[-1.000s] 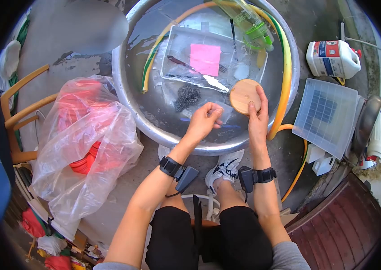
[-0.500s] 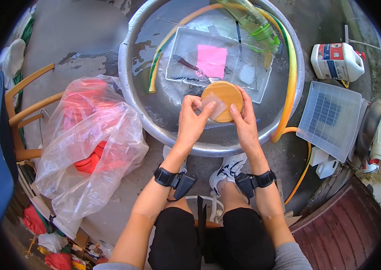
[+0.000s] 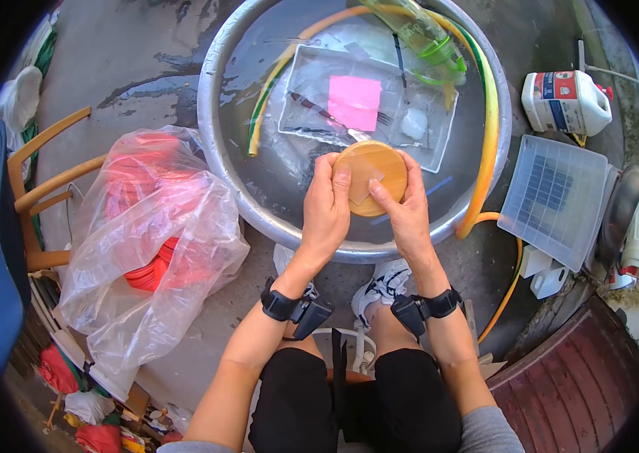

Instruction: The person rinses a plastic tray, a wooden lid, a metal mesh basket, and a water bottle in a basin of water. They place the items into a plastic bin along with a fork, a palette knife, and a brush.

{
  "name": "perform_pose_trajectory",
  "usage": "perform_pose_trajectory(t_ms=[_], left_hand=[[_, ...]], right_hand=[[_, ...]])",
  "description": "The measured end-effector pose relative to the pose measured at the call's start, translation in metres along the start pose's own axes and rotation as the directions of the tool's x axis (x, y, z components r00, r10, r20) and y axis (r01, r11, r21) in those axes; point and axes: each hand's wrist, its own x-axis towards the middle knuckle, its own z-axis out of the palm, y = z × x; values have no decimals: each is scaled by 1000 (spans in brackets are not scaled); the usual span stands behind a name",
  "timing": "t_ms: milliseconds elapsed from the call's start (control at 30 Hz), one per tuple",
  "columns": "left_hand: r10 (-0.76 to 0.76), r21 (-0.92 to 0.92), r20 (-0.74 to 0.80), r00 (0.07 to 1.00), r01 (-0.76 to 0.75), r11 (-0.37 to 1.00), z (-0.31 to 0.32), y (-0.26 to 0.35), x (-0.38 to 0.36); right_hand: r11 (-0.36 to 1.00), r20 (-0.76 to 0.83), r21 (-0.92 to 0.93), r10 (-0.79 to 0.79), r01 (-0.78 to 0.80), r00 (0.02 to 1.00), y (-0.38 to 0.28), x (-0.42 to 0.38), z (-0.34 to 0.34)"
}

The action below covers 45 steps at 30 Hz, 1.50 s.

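A round wooden disc point(image 3: 384, 162) is held between my two hands over the near part of a metal basin point(image 3: 211, 143). My left hand point(image 3: 327, 204) grips its left edge, thumb on top. My right hand point(image 3: 408, 204) holds the right side, its thumb pressing a thin translucent square point(image 3: 361, 187) against the face of the disc. Beyond the disc, a pink square point(image 3: 355, 102) and a dark-handled utensil point(image 3: 312, 104) lie at a clear rectangular tray point(image 3: 289, 90) in the basin's water.
A yellow-green hose point(image 3: 492, 128) curves through the basin, beside a green bottle point(image 3: 418, 34). To the right are a white jug point(image 3: 565, 102), a clear bin point(image 3: 554, 196) and a dark red slatted object point(image 3: 576, 370). A plastic bag with red items point(image 3: 149, 219) and a wooden chair point(image 3: 63, 192) stand left.
My left hand has moved from the translucent square to the disc's left edge. The square now lies flatter on the disc, under my right thumb.
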Motion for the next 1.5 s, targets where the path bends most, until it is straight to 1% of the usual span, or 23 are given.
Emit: perform_pose_trajectory(t_ms=[100,233,300,333,367,433,467,533,667,733,800,867,900,1000,1033,1067,1133,1233,1267,1333,1367,1433,1500], left_hand=[[11,-14,5,1000,-11,1000,-7,7,3],[-82,-102,101,991,93,990,-11,8,4],[-103,-110,153,983,120,987,-9,7,3],[-156,-167,156,975,182,969,-8,6,3],[-207,-225,172,963,243,944,-6,5,3],[-194,-265,160,968,231,936,-4,-2,1],[-205,-289,139,969,237,927,-4,-3,0],[-203,-226,145,968,232,946,-8,-2,1],[-222,-264,159,962,258,930,-11,3,2],[-234,-279,173,957,275,920,-11,6,2],[-265,-312,196,944,316,896,-11,6,2],[-273,-312,202,941,326,893,-10,5,3],[-282,-313,208,937,337,888,-10,4,3],[-293,-304,219,931,350,886,-8,4,3],[-294,-300,221,930,351,887,-7,3,3],[-299,-298,216,929,355,886,-6,3,3],[-303,-296,212,929,356,886,-4,2,3],[-312,-299,239,919,375,877,-2,-1,3],[-324,-287,251,912,390,875,-2,-2,3],[-335,-277,261,905,403,872,-1,-3,2],[-335,-277,263,905,403,872,-1,-3,1],[-336,-275,264,904,404,872,-1,-2,2],[-333,-284,260,906,401,871,-2,0,2]], right_hand=[[999,21,-45,-25,25,999,-11,0,0],[999,46,-28,-41,43,998,-11,1,-2],[976,78,-164,-130,141,988,-8,1,-3],[975,67,-170,-135,144,989,-10,0,-3],[942,84,-285,-160,177,984,-14,-1,-4],[836,80,-512,-185,200,979,-42,-7,-9],[826,58,-529,-193,194,979,-51,-9,-19],[701,0,-626,-438,342,899,-66,-14,-44],[775,-452,-588,-554,233,699,-75,-28,-124],[879,-707,-455,-453,142,542,-58,-36,-191],[973,-924,-229,-215,-8,317,-30,-51,-265],[992,-960,-7,29,-127,280,-13,-80,-328],[981,-974,16,59,-193,221,-14,-86,-332],[965,-984,-56,-10,-255,177,-16,-93,-345],[969,-964,-35,32,-244,264,-20,-96,-350],[969,-964,-32,35,-245,262,-20,-97,-353],[978,-868,-176,-102,-109,485,-22,-93,-358],[999,-841,-28,-9,-27,540,-28,-80,-364],[999,-843,-27,-9,-25,538,-27,-75,-363],[991,-885,-116,-136,72,445,-26,-63,-353],[991,-885,-115,-136,74,446,-25,-60,-351],[959,-860,-249,-284,138,423,-24,-56,-344],[950,-847,-258,-310,177,432,-25,-56,-333]])
